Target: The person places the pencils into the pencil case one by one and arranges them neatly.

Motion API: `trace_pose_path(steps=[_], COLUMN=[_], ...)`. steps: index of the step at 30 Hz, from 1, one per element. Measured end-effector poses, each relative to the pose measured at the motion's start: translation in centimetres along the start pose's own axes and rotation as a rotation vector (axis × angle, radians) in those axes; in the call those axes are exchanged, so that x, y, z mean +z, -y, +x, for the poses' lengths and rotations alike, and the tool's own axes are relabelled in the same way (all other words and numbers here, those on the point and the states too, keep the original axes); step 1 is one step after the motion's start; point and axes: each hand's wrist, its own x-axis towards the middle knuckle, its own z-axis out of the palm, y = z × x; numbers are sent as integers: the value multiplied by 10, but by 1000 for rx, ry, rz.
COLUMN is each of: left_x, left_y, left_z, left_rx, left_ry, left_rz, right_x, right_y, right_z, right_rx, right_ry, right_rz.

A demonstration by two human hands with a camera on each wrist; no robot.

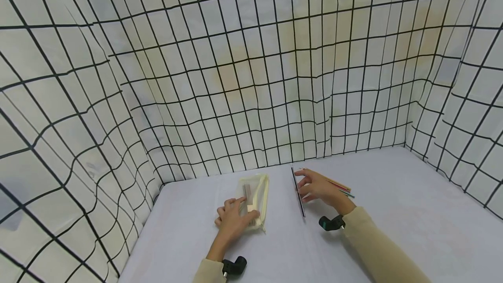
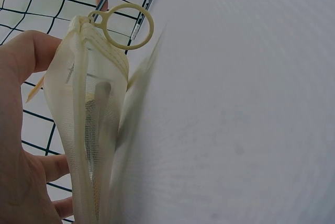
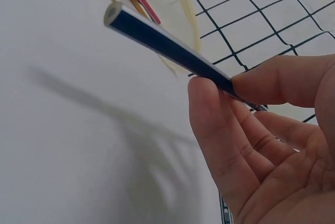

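A cream mesh pencil pouch (image 1: pixel 259 187) with a zip and a pull ring (image 2: pixel 149 25) lies on the table. My left hand (image 1: pixel 234 219) holds it from above, thumb on one side and fingers towards the other. Through the mesh, a clear ruler-like strip (image 1: pixel 246 191) and a pale block show; other contents are blurred. My right hand (image 1: pixel 320 190) pinches a dark blue pencil (image 3: pixel 157 41) between thumb and fingertips, raised over the table in the right wrist view. Its flat end faces that camera.
Several coloured pencils (image 1: pixel 338 184), orange, red and green among them, lie beside my right hand, partly hidden by it. White cloth covers the table (image 1: pixel 393 187). Behind and at the sides stands a white sheet with a black grid (image 1: pixel 275 77).
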Motion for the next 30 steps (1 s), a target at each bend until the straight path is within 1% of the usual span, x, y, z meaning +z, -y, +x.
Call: trace_pose_path(steps=[4, 11, 20, 24, 30], left_x=[0, 1, 2, 2, 1], left_y=[0, 1, 1, 1, 0], left_z=[0, 1, 0, 0, 0], left_rx=[0, -4, -14, -14, -8], left_ry=[1, 3, 4, -1, -8], left_rz=[3, 7, -4, -6, 9], right_x=[6, 17, 32, 37, 45], right_y=[-1, -2, 1, 4, 10], right_z=[2, 3, 0, -3, -4], right_rx=[2, 14, 69, 71, 86], right_ry=[-8, 11, 17, 38, 65], right_rz=[0, 27, 35, 42, 22])
